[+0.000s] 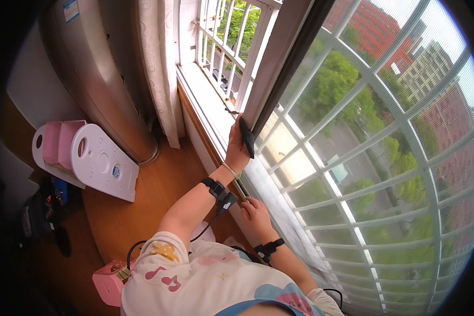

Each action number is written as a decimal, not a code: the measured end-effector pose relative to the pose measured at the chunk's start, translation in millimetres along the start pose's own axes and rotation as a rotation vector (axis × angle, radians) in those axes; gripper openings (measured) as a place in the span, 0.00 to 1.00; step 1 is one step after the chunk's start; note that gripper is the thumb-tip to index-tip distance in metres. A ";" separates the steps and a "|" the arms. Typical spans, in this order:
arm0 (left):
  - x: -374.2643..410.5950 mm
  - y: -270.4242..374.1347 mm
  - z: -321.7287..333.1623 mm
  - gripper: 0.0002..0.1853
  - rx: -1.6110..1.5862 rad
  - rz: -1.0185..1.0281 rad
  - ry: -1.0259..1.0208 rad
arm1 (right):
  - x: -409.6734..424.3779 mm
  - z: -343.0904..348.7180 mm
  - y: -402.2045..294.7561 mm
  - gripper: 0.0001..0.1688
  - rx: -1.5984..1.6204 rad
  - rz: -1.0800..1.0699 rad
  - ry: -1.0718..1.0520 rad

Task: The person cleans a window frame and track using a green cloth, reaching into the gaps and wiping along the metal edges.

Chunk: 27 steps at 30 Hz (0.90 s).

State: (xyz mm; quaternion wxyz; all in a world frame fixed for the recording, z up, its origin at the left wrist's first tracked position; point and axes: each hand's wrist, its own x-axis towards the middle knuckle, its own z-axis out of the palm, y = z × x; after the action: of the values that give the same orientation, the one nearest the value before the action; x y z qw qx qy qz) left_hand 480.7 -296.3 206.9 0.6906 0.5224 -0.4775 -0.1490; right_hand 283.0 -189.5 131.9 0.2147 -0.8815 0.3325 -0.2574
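Observation:
My left hand point(236, 147) grips a dark cloth point(246, 138) and presses it to the lower part of the white window frame point(266, 79). A small dark piece point(232, 111) lies on the white window sill point(211, 104) just beyond my fingertips. Lower down, my right hand point(257, 216) rests with bent fingers on the inner edge of the sill, and no object shows in it. To the right stretches a mesh window screen point(339, 130) with white bars behind it. The window is open to the left of the frame.
A patterned curtain point(158, 67) hangs left of the opening, beside a tall silver appliance point(91, 79). A white plastic rack point(106, 162) with pink bins point(63, 144) stands on the wooden surface point(142, 189). A pink box point(106, 286) is by my left side. Cables trail from my wrist straps point(217, 191).

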 end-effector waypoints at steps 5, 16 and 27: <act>78.8 88.1 1.0 0.38 0.068 0.391 -0.043 | 32.5 1.2 -12.1 0.11 -0.011 0.060 0.067; 131.5 168.1 35.6 0.37 0.140 0.872 -0.321 | 97.5 34.1 -29.3 0.12 -0.086 0.097 0.313; 93.3 108.9 51.3 0.34 0.218 0.992 -0.378 | 96.4 22.3 -49.9 0.18 -0.258 0.267 0.571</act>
State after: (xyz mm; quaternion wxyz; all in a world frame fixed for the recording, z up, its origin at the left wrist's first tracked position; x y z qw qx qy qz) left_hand 453.6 -347.2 347.9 0.5220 0.2669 -0.7953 0.1539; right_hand 382.3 -217.7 172.1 0.0316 -0.7423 0.5216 -0.4194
